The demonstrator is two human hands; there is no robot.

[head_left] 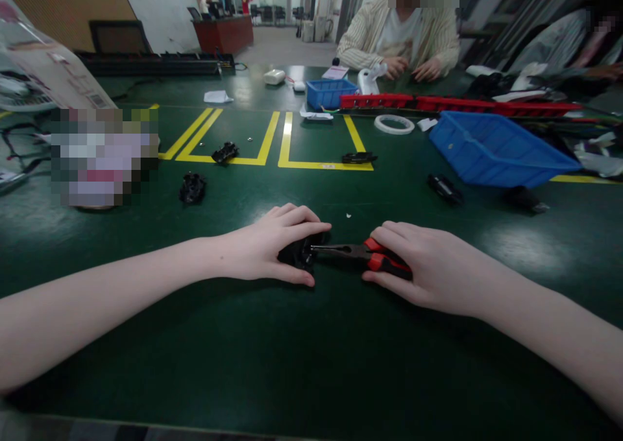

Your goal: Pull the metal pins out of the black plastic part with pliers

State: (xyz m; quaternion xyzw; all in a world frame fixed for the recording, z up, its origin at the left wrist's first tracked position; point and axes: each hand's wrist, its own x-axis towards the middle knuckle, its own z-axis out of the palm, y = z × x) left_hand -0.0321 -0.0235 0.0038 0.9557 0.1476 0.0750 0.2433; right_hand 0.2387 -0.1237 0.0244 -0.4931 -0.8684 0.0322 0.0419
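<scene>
"Green tabletop (316,363), yellow tape (270,139) marking it off, and someone in a striped shirt (354,41) seated across from you. How far along are you?"

"Partway through one black piece (294,254), I'd judge. It sits on the tabletop right in front of me, my left hand (272,248) over it, thumb and fingers closed on its sides. My right hand (421,259) is wrapped round the handles of the pliers (357,251), and their tips reach its right end."

"Are the tips biting on something?"

"Too small to tell, and I can't say whether anything has come off it."

"And the others?"

"A rounded part (193,188) lies over to the left, a jagged part (225,153) at the tape, a slim part (359,158) farther right, and a dark part (444,189) near the large blue bin (487,152). Neither of my hands is on those; done or undone, I can't tell."
</scene>
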